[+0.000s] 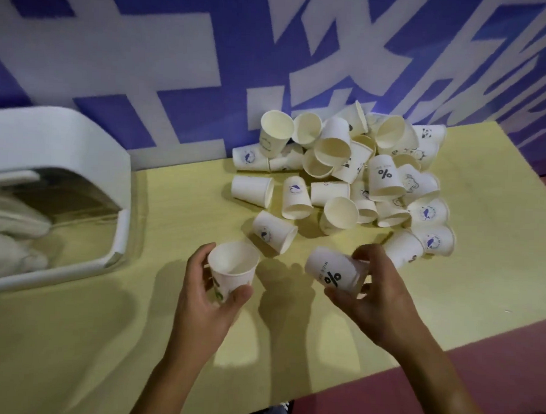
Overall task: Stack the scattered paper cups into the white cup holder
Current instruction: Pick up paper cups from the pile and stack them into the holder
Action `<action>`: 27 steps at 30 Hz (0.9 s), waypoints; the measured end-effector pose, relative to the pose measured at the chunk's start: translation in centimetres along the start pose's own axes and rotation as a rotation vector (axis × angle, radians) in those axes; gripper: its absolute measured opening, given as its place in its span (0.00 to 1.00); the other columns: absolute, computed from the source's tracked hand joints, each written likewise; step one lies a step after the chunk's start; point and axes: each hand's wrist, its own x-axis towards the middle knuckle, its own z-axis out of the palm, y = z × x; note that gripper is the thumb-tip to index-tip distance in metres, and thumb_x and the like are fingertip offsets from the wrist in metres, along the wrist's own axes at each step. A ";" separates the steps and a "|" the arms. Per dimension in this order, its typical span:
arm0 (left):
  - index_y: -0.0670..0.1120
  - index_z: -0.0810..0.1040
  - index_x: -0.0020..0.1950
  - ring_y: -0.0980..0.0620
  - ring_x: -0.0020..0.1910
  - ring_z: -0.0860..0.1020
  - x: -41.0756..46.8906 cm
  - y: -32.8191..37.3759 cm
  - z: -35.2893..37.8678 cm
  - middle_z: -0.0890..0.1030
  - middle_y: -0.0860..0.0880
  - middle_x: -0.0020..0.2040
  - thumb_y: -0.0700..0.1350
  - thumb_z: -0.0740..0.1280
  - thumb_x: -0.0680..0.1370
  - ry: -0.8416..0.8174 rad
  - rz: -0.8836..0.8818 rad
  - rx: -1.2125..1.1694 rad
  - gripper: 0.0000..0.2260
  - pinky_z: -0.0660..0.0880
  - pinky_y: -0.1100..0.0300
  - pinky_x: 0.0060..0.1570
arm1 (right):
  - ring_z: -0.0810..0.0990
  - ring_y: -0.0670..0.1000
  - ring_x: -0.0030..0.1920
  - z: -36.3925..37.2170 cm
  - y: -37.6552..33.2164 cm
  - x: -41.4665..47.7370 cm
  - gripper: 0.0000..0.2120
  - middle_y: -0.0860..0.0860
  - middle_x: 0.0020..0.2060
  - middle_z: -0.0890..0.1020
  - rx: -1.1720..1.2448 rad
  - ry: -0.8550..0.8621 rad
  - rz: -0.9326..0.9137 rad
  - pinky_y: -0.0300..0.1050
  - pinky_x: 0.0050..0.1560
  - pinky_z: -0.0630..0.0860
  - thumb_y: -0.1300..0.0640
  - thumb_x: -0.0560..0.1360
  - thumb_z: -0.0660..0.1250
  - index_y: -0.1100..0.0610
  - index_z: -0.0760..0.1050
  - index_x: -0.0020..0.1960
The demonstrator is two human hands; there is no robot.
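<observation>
Upright white paper cup [232, 267] is gripped by the left hand [206, 300], a tipped %-printed paper cup [334, 272] by the right hand [376, 300]. Plenty of bare yellow tabletop [75, 339] is left toward the white cup holder [66, 137], far left.

"%" on held cup [334, 272], on pile cup [384, 179].

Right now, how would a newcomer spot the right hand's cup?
On the pale yellow table, just before the heap of white paper cups, the right hand grips a tilted white paper cup. Only one other cup, untouched in the heap, shows its black percent sign.
</observation>
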 end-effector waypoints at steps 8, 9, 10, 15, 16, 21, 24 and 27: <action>0.66 0.68 0.63 0.57 0.60 0.79 -0.9 -1.5 -13.1 0.78 0.64 0.60 0.48 0.82 0.68 0.110 0.044 0.063 0.32 0.76 0.67 0.53 | 0.81 0.48 0.51 10.0 -11.2 -0.4 0.38 0.42 0.58 0.78 0.043 -0.082 -0.029 0.49 0.49 0.82 0.41 0.65 0.82 0.42 0.68 0.69; 0.68 0.67 0.63 0.59 0.61 0.79 -1.1 -2.4 -14.6 0.78 0.66 0.61 0.45 0.83 0.68 0.101 0.037 0.112 0.34 0.75 0.68 0.53 | 0.81 0.49 0.53 11.9 -12.3 -0.6 0.38 0.41 0.58 0.78 0.033 -0.089 -0.038 0.50 0.52 0.82 0.41 0.65 0.82 0.44 0.70 0.69; 0.69 0.66 0.64 0.60 0.62 0.79 -1.3 -3.4 -15.9 0.78 0.67 0.62 0.44 0.83 0.69 0.082 0.022 0.154 0.36 0.75 0.69 0.54 | 0.81 0.49 0.56 13.8 -13.2 -0.9 0.38 0.41 0.58 0.77 0.018 -0.091 -0.065 0.47 0.56 0.80 0.41 0.64 0.83 0.46 0.72 0.69; 0.63 0.69 0.73 0.58 0.66 0.77 -1.6 -7.3 -21.7 0.77 0.63 0.68 0.62 0.79 0.66 0.017 -0.075 0.216 0.38 0.78 0.54 0.62 | 0.77 0.50 0.65 22.0 -15.8 -2.0 0.44 0.46 0.65 0.77 0.021 -0.154 -0.086 0.40 0.65 0.69 0.45 0.62 0.85 0.52 0.72 0.73; 0.64 0.69 0.73 0.58 0.66 0.77 -1.7 -7.7 -22.7 0.77 0.63 0.68 0.65 0.78 0.65 0.020 -0.088 0.205 0.38 0.79 0.53 0.62 | 0.77 0.51 0.66 22.9 -16.3 -2.1 0.44 0.48 0.65 0.78 0.034 -0.148 -0.090 0.42 0.66 0.71 0.46 0.61 0.86 0.54 0.73 0.73; 0.62 0.70 0.74 0.57 0.66 0.77 -2.0 -8.2 -26.4 0.78 0.61 0.68 0.68 0.76 0.67 0.038 -0.085 0.148 0.37 0.79 0.52 0.60 | 0.76 0.44 0.63 24.8 -18.9 -3.1 0.44 0.45 0.62 0.78 0.148 -0.118 -0.135 0.39 0.62 0.74 0.32 0.63 0.77 0.55 0.76 0.70; 0.58 0.69 0.76 0.57 0.67 0.77 -2.2 -7.5 -27.7 0.78 0.59 0.69 0.67 0.73 0.71 0.052 -0.057 0.113 0.36 0.78 0.58 0.60 | 0.74 0.35 0.65 24.9 -20.8 -3.7 0.37 0.40 0.64 0.75 0.198 -0.118 -0.167 0.25 0.61 0.68 0.37 0.70 0.76 0.55 0.74 0.73; 0.58 0.71 0.75 0.58 0.66 0.78 -1.7 -6.3 -28.3 0.79 0.61 0.67 0.63 0.74 0.71 0.094 -0.023 0.104 0.33 0.74 0.70 0.58 | 0.74 0.32 0.64 25.0 -22.2 -3.7 0.36 0.33 0.64 0.75 0.227 -0.096 -0.155 0.23 0.59 0.67 0.43 0.69 0.80 0.47 0.72 0.73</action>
